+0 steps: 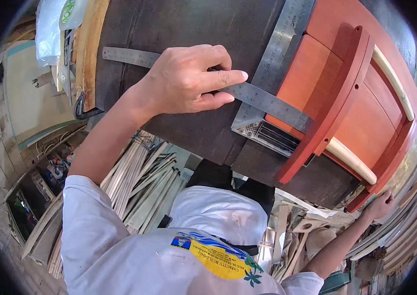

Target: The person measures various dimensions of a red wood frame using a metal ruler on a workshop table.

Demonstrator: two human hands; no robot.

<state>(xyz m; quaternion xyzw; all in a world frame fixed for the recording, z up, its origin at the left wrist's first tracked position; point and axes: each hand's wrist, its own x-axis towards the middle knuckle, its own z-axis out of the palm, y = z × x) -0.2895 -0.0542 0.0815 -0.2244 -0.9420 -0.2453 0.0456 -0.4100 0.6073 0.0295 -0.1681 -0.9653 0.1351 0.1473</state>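
Observation:
My left hand (193,81) is closed in a pinch on a long steel ruler (277,107), over the dark tabletop. The ruler's right end reaches the curved red rail of a red-painted wooden frame (338,105). Two pale rounded wooden rods (351,160) join its rails. Beneath the ruler lies a broad metal square (279,46), its blade running up beside flat red boards (299,83). At the lower right, my right hand (381,205) has its fingers curled by the near end of the frame's outer red rail; its grip there is partly hidden.
The dark worktable (188,132) has a light wooden edge piece (90,54) and a black clamp (81,108) at left. Below stand bundled wooden strips (132,182). Curved strips (400,226) are stacked at right. A plastic bag (51,34) hangs upper left.

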